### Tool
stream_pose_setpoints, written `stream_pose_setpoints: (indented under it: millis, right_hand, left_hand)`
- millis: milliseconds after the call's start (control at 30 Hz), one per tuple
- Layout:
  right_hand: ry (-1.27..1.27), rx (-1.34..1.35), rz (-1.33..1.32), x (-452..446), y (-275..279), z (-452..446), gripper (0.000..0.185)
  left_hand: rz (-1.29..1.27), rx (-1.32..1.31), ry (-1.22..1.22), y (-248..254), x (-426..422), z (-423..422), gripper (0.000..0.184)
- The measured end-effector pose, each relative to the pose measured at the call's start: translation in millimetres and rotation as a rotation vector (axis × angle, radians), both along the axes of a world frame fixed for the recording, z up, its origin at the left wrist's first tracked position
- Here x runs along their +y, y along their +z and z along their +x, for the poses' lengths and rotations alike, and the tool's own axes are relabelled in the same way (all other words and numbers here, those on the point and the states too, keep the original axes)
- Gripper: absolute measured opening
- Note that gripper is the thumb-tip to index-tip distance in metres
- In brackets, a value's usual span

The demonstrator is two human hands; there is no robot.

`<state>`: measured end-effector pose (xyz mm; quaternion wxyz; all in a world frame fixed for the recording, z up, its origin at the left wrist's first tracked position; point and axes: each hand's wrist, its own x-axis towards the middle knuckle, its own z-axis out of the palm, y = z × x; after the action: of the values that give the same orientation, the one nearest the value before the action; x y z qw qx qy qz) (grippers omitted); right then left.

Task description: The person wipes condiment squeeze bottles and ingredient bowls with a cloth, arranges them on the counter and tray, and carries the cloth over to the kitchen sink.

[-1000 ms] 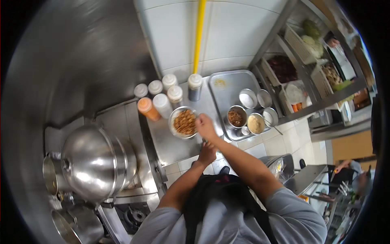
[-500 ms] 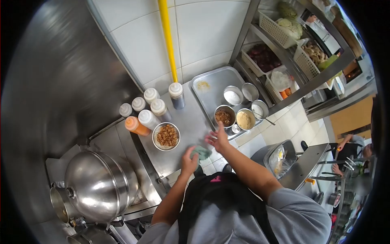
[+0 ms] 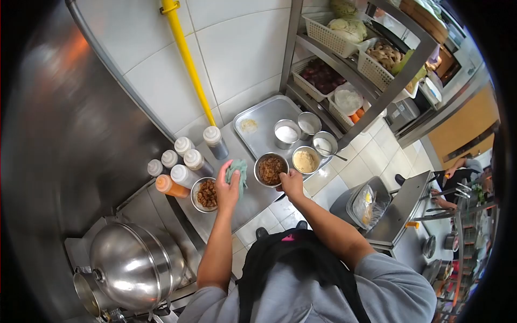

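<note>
My right hand (image 3: 292, 183) grips the rim of a steel bowl (image 3: 271, 185) filled with a brown, crumbly food (image 3: 271, 169), by the tray's near edge. Whether the bowl is raised or resting there, I cannot tell. A crumpled green cloth (image 3: 237, 174) is in my left hand (image 3: 228, 189), above the steel counter. To its left, a second bowl (image 3: 196, 202) with browned pieces (image 3: 207, 194) stands on the counter, partly hidden by that hand. Beside my right hand on the metal tray (image 3: 253, 110) is a bowl of yellowish powder (image 3: 305, 161).
More bowls with white contents (image 3: 286, 133) stand on the tray, one with a spoon (image 3: 339, 156). Several squeeze bottles (image 3: 171, 185) line the counter's left. A domed steel vessel (image 3: 134, 264) is lower left, a shelf rack (image 3: 371, 113) and bin (image 3: 355, 207) right. Another person (image 3: 458, 180) works far right.
My right hand has gone from open to gripping the bowl of brown food, which has shifted slightly towards me. My left hand has risen with the cloth over the counter. The view has shifted.
</note>
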<state>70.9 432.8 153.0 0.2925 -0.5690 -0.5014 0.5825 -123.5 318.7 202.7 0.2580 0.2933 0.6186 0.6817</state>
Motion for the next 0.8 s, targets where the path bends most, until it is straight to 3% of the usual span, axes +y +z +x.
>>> stream_pose_setpoints:
  millis: [33,67,100,167,200,267,400,500,600,667,700,767,800]
  right_hand:
    - [0.121,-0.15,0.108,-0.8,8.9,3.5,0.016]
    - [0.08,-0.142,0.142,-8.7,35.8,0.0,0.016]
    - [0.074,-0.14,0.14,-6.0,33.2,1.4,0.016]
    - [0.178,-0.331,0.593,-0.3,26.6,3.4,0.016]
    - [0.195,-0.314,0.618,-4.0,50.1,1.8,0.015]
    - [0.223,-0.312,0.725,-2.5,63.0,-0.4,0.015]
    - [0.278,-0.274,0.907,1.3,65.5,-0.5,0.015]
    - [0.284,-0.266,0.867,-3.0,61.8,-1.0,0.013]
    - [0.248,-0.24,0.82,-7.2,52.1,-2.9,0.013]
    - [0.228,-0.237,0.801,-9.6,47.9,0.4,0.014]
    - [0.21,-0.234,0.788,-8.7,47.2,2.2,0.014]
    - [0.129,-0.251,0.69,0.9,38.9,6.7,0.013]
    - [0.05,-0.267,0.592,7.6,33.7,10.9,0.013]
  left_hand:
    - [0.0,0.271,-0.085,12.1,5.9,-5.2,0.037]
    - [-0.002,0.54,-0.169,23.0,10.3,-6.7,0.038]
    - [-0.002,0.542,-0.175,36.6,14.0,-5.0,0.038]
    - [-0.093,1.071,-0.472,56.1,17.8,1.2,0.034]
    - [-0.094,1.074,-0.476,52.5,18.7,4.5,0.034]
    - [-0.343,1.376,-0.631,39.3,22.5,12.9,0.034]
    - [-0.638,1.479,-0.678,37.0,23.1,41.2,0.03]
    - [-0.754,1.291,-0.796,43.4,22.9,42.9,0.031]
    - [-0.745,1.08,-0.871,31.8,23.4,42.3,0.035]
    - [-0.622,0.758,-0.862,11.3,18.9,42.7,0.033]
    - [-0.623,0.758,-0.863,6.8,12.3,44.2,0.033]
    - [-0.391,-0.359,-0.729,-2.0,-6.6,51.3,0.032]
    - [-0.393,-0.357,-0.739,-5.8,-19.1,55.7,0.032]
